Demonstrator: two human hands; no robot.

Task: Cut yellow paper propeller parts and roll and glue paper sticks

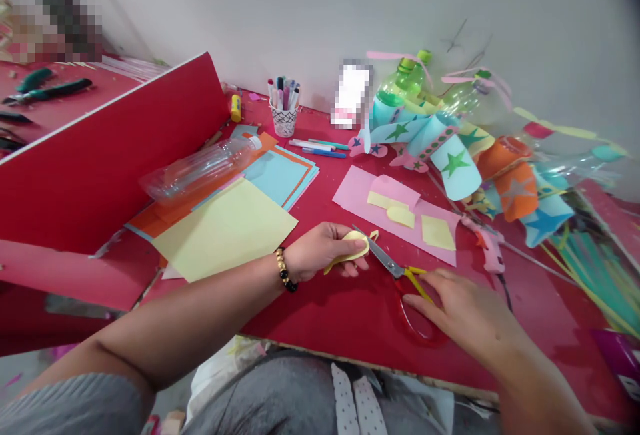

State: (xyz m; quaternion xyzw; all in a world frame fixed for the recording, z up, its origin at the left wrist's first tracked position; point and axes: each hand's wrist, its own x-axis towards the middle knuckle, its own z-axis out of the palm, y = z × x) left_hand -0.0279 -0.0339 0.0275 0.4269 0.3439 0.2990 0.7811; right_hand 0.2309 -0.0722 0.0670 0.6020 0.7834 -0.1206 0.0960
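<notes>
My left hand pinches a small yellow paper cutout with a rounded edge between thumb and fingers. My right hand is closed around the red and yellow handles of a pair of scissors. The blades lie at the right edge of the cutout, where a thin curl of yellow paper sticks up. Just beyond the hands, a pink paper sheet carries several small yellow paper pieces. A larger yellow sheet rests on stacked coloured paper left of my left hand.
A clear plastic bottle lies on the paper stack beside a red upright panel. Behind are a cup of markers, loose pens and a phone. Decorated bottle planes and a pink glue gun occupy the right.
</notes>
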